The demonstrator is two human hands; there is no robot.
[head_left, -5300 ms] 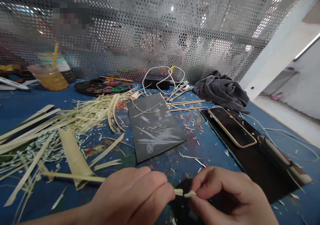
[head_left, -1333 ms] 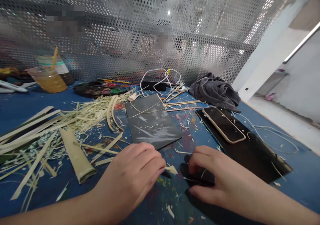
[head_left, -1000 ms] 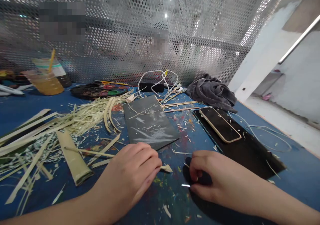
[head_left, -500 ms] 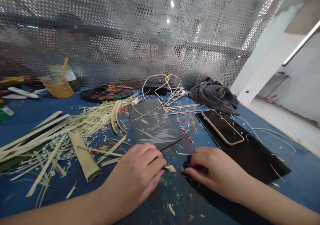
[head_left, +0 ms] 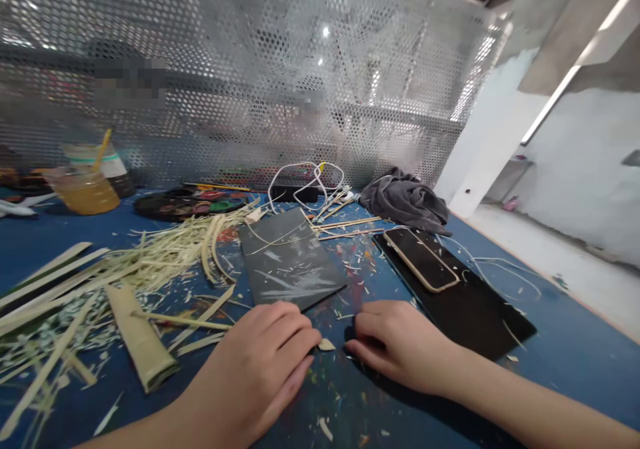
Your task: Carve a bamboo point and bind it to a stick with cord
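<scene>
Strip (head_left: 185,320) runs leftward out of our left hand (head_left: 273,362), narrow around it, while our right hand (head_left: 395,346), nearby, has just curled tighter, contents hidden, so only 1 hand visibly steadies it.

"What lettering can be read at this workplace?"
"None. At the left of the frame, a jar (head_left: 125,184) bears a white label (head_left: 115,164) with a teal band, its print too blurred to make out."
"And the phone (head_left: 423,260), right of center?"
"Its face is dark, no brand or number legible."
"The gray sheet (head_left: 285,252), mid-frame?"
"Pale streaks mark it, none readable as letters."
</scene>
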